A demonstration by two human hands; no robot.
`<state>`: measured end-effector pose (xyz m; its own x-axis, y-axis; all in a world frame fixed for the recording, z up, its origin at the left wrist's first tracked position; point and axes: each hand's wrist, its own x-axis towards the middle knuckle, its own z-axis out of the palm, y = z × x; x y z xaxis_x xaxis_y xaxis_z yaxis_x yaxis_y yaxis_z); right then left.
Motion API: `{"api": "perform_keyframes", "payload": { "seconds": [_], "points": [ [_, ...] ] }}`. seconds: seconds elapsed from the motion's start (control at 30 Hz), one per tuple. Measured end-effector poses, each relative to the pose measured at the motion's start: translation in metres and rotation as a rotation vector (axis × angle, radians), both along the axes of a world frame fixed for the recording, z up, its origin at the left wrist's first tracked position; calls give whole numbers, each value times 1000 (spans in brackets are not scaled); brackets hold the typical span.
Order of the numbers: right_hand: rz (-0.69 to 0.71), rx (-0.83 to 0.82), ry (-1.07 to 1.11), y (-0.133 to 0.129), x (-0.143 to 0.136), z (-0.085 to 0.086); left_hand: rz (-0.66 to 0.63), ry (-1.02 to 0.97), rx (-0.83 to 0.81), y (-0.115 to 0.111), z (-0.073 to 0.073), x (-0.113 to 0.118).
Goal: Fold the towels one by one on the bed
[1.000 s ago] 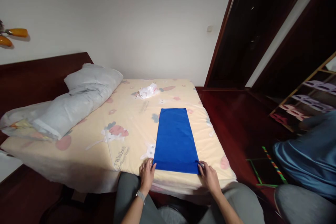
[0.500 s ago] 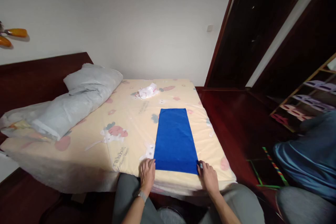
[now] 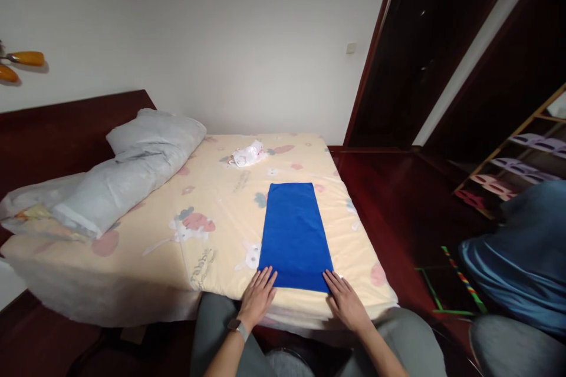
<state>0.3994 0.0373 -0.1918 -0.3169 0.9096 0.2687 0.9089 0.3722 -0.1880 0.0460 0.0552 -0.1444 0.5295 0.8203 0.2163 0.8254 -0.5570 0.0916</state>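
Across the patterned bed [image 3: 230,212], we have the blue cloth [image 3: 294,230] lying flat by the near edge; our left hand [image 3: 257,296] and right hand [image 3: 348,301] rest at its two near corners; our fingers lie outstretched, slightly spread, pinching nothing; we would smooth best with light, even pressure, easing wrinkles outward without skewing those corners.

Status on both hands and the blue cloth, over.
Left hand, right hand: flat on near corners. Blue cloth: spread on bed. Nothing on it but hands.
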Motion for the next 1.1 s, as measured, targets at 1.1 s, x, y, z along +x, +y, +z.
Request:
{"api": "perform_keyframes", "payload": {
  "seconds": [1.1],
  "points": [
    [-126, -139, 567, 0, 21, 31, 257, -595, -306, 27, 16, -37]
  ]
}}
